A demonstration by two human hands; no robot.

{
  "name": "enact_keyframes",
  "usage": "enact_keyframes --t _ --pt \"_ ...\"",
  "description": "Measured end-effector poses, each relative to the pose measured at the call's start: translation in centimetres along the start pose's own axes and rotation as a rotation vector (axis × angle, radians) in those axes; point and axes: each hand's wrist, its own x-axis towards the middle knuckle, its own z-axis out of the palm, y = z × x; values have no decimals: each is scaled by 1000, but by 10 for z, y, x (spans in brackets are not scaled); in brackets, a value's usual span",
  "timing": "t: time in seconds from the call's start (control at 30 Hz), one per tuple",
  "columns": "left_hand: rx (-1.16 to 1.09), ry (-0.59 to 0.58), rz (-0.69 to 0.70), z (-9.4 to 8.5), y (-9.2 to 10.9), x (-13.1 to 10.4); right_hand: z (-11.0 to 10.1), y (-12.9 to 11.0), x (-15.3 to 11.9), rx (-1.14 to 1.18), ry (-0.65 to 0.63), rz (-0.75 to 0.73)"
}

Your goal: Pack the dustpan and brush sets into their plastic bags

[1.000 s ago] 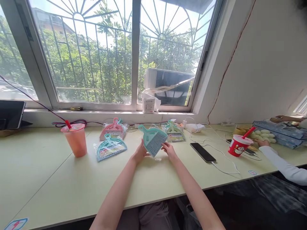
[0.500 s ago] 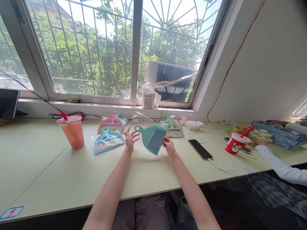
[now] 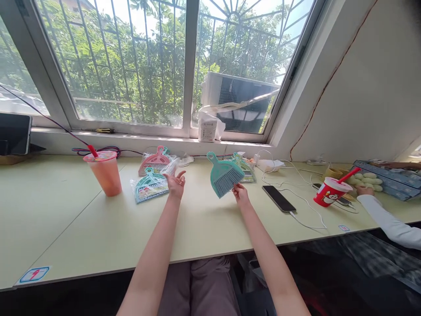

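Observation:
A teal dustpan with a grey-blue brush point(image 3: 226, 175) is held up above the pale green table by my right hand point(image 3: 241, 194), which grips its lower bristle edge. My left hand point(image 3: 176, 184) is raised beside the wrapped teal set, thumb and fingers apart; clear plastic shows just behind its fingertips, and I cannot tell if they touch. The wrapped teal dustpan set point(image 3: 151, 185) lies left of that hand. Behind it is a wrapped pink set point(image 3: 157, 161). A wrapped green set point(image 3: 247, 170) lies partly hidden behind the held dustpan.
An orange drink cup point(image 3: 107, 175) stands at left, a red cup point(image 3: 330, 193) at right. A phone point(image 3: 279, 199) with white cables lies between the right hand and red cup. At far right, another person's hand point(image 3: 364, 190) is by green items and a blue box point(image 3: 391, 177).
The held dustpan has moved right and tilted more upright, with my right hand at its edge. My left hand is farther from it, and its fingers are less spread. The view has shifted slightly.

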Motion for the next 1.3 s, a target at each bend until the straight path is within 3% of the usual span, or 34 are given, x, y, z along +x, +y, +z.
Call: enact_keyframes --t 0.13,0.27,0.43,0.53,0.63,0.7,0.8,0.87,1.0,1.1,1.3 --pt "-194 36 19 -9 6 -3 0 0 0 9 -8 13" --pt "-73 173 -26 -12 -2 -5 4 0 -3 39 -32 32" --pt "89 237 134 -4 1 -3 8 -3 -8 9 -90 26" --pt "76 264 160 -2 2 -1 10 -3 -10 -3 -94 28" --pt "19 376 174 0 -1 -1 9 -2 -11 4 -85 48" --pt "28 455 158 3 -6 -4 7 -1 -11 17 -80 64" --pt "106 558 11 15 -19 -16 2 1 -10 33 -74 75" --pt "206 515 -7 27 -31 -26 0 2 -9 45 -77 89" --pt "392 121 121 49 -57 -43 -1 5 -8 62 -113 113" --pt "603 -102 103 54 -71 -47 1 5 -9 -6 -148 125" --pt "783 -41 72 44 -83 -38 4 5 -12 -334 -134 117"
